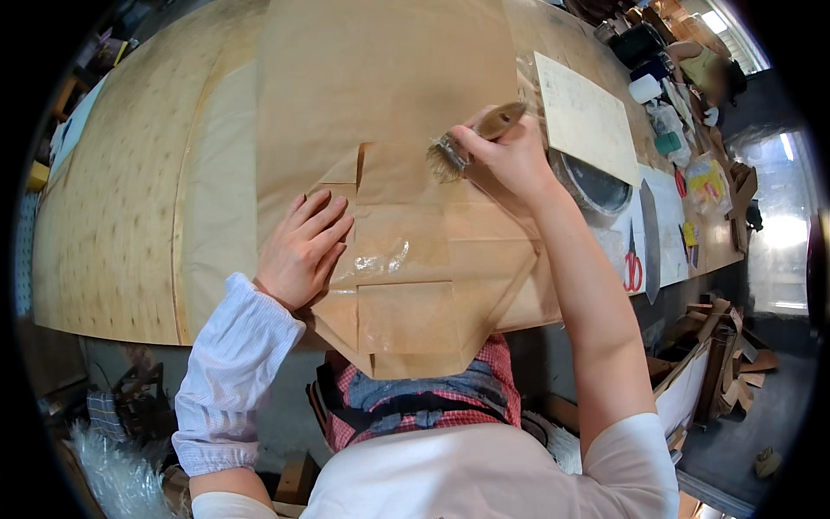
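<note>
A large sheet of brown kraft paper (380,78) lies on the table, its near end folded into flaps that reach past the table's edge. Wet, shiny streaks show on the middle of the folded part. My right hand (510,160) grips a wide paste brush (448,160) with a wooden handle; its bristles are at the paper, right of a slit in the fold. Flat on the paper's left side rests my left hand (307,246), fingers stretched out and holding nothing.
Right of the paper, a pale board (590,117) partly covers a round tub (592,186). Farther right lie red-handled scissors (634,264), a long blade (649,233) and plastic bags (707,184). Another person (705,69) is at the far right. Cardboard scraps (726,363) stand below the table.
</note>
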{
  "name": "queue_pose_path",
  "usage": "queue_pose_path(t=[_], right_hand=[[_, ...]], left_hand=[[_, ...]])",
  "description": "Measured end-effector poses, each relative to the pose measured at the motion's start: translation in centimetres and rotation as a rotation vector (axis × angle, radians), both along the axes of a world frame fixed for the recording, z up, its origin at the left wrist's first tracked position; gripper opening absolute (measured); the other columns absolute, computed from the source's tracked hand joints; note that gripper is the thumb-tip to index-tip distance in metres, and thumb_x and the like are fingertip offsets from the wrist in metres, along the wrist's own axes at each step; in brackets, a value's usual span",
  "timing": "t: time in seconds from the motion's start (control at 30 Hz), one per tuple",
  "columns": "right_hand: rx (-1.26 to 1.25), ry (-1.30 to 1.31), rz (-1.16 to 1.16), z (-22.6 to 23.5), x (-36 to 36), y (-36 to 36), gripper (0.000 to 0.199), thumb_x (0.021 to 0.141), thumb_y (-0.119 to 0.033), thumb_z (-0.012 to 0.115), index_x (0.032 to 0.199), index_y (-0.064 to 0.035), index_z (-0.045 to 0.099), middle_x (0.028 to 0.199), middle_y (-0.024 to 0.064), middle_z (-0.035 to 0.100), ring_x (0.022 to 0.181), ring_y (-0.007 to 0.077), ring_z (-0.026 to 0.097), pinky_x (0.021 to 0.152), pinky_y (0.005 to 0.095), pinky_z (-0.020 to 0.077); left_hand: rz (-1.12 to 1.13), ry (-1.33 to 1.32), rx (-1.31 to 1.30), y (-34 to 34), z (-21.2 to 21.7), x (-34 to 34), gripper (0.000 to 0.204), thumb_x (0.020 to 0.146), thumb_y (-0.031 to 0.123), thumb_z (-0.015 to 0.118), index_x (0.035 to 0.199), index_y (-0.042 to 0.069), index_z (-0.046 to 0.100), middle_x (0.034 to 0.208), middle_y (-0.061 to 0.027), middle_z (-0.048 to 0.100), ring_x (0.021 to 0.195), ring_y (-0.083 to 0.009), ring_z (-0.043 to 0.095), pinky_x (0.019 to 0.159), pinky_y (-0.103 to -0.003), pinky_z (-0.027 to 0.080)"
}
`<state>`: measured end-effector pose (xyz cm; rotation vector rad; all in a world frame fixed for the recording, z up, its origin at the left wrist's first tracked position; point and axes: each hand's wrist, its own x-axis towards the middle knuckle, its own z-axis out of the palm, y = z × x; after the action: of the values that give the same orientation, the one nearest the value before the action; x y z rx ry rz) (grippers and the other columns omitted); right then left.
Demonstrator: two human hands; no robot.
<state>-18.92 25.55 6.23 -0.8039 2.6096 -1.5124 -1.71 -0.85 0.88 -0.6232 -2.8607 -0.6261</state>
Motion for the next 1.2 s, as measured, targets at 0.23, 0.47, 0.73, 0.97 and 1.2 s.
queue_pose_path(t=[0.23, 0.47, 0.73, 0.97, 1.2], right_hand=[[-0.227, -0.113, -0.195, 6.6, 5.3, -0.9, 0.017, 0.084, -0.013, 0.072, 0.096, -0.0007, 0.068, 0.086, 0.0049, 0.068, 0.074, 0.0104, 0.061, 0.066, 0.0242, 0.0496], [-0.125, -0.303, 0.124, 0.1, 6.4, -9.6, 0.015, 0.079, -0.012, 0.072, 0.085, 0.0011, 0.067, 0.075, 0.0083, 0.067, 0.07, 0.014, 0.064, 0.064, 0.0288, 0.0518], [-0.007, -0.084, -0.058, 0.3, 3.8, -9.3, 0.016, 0.078, -0.013, 0.072, 0.08, 0.0019, 0.066, 0.069, 0.0104, 0.068, 0.064, 0.0156, 0.066, 0.06, 0.0296, 0.0525], [-0.172, -0.325, 0.001, 3.0, 8.0, -10.1, 0.013, 0.081, -0.012, 0.07, 0.081, 0.001, 0.068, 0.072, 0.0063, 0.07, 0.068, 0.0114, 0.066, 0.06, 0.0297, 0.0536], [-0.129, -0.182, -0.068, 4.8, 6.9, -4.9, 0.019, 0.08, -0.007, 0.071, 0.098, -0.0014, 0.068, 0.087, 0.0142, 0.066, 0.074, 0.0214, 0.066, 0.063, 0.0309, 0.0521]], left_hand=[[0.134, 0.067, 0.341, 0.2, -0.5, 0.4, 0.032, 0.076, 0.011, 0.072, 0.102, 0.0, 0.056, 0.113, -0.0199, 0.055, 0.112, -0.0387, 0.051, 0.094, -0.046, 0.043], [0.132, 0.075, 0.313, -0.2, -0.7, 0.7, 0.03, 0.077, 0.015, 0.073, 0.096, 0.001, 0.056, 0.104, -0.0191, 0.056, 0.103, -0.0384, 0.053, 0.088, -0.043, 0.045], [0.13, 0.038, 0.358, 0.0, -1.1, -0.1, 0.029, 0.077, 0.016, 0.073, 0.094, 0.0, 0.056, 0.103, -0.0184, 0.057, 0.101, -0.0379, 0.054, 0.086, -0.043, 0.046], [0.134, 0.072, 0.363, -0.2, -1.2, 0.5, 0.03, 0.076, 0.014, 0.074, 0.095, -0.001, 0.055, 0.105, -0.0189, 0.057, 0.103, -0.0382, 0.054, 0.089, -0.043, 0.045], [0.136, 0.044, 0.358, 0.2, -0.8, 0.3, 0.031, 0.076, 0.013, 0.073, 0.097, -0.001, 0.056, 0.107, -0.0201, 0.057, 0.106, -0.0392, 0.053, 0.091, -0.042, 0.044]])
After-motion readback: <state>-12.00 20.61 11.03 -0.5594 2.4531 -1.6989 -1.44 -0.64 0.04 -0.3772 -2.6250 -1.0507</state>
